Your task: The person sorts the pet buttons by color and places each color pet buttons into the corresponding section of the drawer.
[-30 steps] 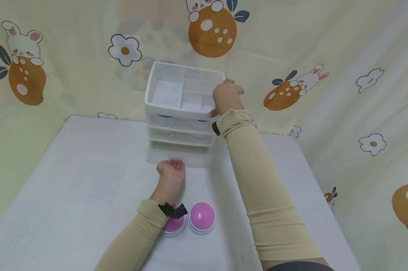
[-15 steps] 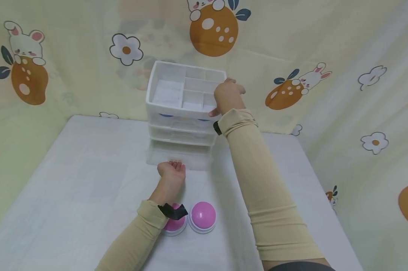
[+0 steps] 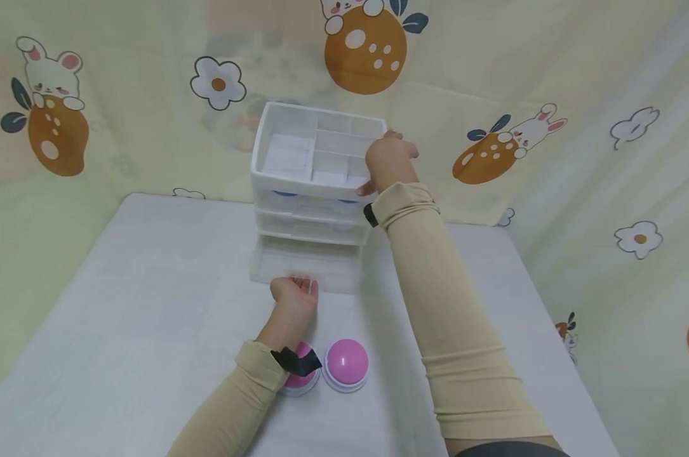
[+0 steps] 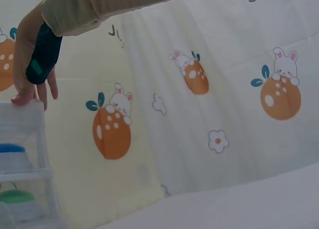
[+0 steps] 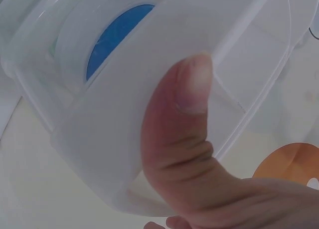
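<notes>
I have the left hand [image 3: 295, 298] hooked on the jutting bottom drawer [image 3: 305, 259], just ahead of it; my right hand [image 3: 390, 162], higher up, clasps the top side of the drawer unit [image 3: 310, 185]. Pink domes [image 3: 347, 362] sit by the left wrist.

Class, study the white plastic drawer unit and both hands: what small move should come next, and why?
Probably a gentle pull of the translucent plastic bottom drawer a little further out. The left hand touches its front, it juts out beyond those above, and the right hand grips the upper right side of the white plastic drawer unit, which should steady it.
</notes>
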{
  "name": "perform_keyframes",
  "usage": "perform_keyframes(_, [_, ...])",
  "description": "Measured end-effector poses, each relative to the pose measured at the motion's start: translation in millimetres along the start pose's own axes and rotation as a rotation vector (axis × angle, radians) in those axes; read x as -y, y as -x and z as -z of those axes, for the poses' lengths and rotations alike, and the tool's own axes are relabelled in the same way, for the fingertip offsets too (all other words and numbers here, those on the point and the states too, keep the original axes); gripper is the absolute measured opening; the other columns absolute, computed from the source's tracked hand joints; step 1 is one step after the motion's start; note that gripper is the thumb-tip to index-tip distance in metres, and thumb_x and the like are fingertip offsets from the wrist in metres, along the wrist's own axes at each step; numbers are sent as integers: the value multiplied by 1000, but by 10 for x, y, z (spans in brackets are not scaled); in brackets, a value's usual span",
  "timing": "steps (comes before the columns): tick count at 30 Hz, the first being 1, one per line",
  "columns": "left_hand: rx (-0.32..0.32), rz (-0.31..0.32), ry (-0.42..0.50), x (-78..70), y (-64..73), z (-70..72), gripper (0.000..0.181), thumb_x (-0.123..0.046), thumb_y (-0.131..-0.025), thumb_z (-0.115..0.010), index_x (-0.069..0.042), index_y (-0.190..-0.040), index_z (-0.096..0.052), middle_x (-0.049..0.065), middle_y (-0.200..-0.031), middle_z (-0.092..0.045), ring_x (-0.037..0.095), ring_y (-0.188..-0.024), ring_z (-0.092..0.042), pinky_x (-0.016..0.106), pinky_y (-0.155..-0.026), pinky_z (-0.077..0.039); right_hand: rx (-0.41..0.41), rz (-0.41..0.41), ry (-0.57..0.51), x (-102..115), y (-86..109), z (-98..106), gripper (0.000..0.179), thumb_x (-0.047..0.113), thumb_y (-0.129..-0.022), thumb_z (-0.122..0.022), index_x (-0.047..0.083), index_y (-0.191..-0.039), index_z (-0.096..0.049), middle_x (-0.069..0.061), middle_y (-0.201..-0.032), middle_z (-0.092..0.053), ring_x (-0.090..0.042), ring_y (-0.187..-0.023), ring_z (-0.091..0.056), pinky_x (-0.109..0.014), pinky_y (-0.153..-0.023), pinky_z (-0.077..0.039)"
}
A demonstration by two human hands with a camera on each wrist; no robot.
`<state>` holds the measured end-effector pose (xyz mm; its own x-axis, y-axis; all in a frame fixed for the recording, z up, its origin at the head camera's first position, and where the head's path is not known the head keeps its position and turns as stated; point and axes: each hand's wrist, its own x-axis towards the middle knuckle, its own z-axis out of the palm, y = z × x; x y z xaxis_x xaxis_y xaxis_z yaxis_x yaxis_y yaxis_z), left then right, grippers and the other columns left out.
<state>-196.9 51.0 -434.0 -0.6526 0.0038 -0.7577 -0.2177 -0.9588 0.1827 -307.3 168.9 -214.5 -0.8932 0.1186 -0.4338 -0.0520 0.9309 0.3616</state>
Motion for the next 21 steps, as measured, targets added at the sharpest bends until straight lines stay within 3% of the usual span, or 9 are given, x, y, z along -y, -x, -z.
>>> perform_keyframes(6, [-23, -30, 6, 45, -8, 17, 38, -19, -100, -11, -1, -131, -25, 10, -119, -30, 24, -129, -30, 36, -116, -25, -107, 22, 43, 9, 27, -79, 100, 60, -81, -63, -11, -143, -29, -39, -148, -17, -48, -131, -38, -55, -99, -45])
perform_keyframes(9, [-33, -39, -5, 59, 9, 25, 42, -19, -101, -12, 0, -135, -25, 11, -123, -31, 25, -128, -31, 36, -116, -26, -147, 26, 59, 11, 40, -98, 100, 61, -80, -64, -12, -141, -32, -39, -147, -21, -48, -127, -43, -54, -97, -47])
perform_keyframes(12, [-38, -41, -20, 73, 34, 33, 45, -19, -101, -13, 1, -140, -23, 13, -127, -31, 25, -128, -32, 36, -116, -27, -125, 23, 53, 9, 26, -87, 100, 61, -80, -64, -12, -142, -32, -39, -147, -20, -48, -129, -41, -54, -98, -46])
perform_keyframes(21, [-57, -69, -19, 122, 61, 44, 43, -15, -98, -14, 2, -136, -25, 9, -108, -31, 23, -120, -31, 36, -114, -28, -74, 10, 28, 4, -14, -57, 100, 60, -80, -64, -10, -143, -31, -39, -148, -17, -46, -132, -37, -53, -99, -45])
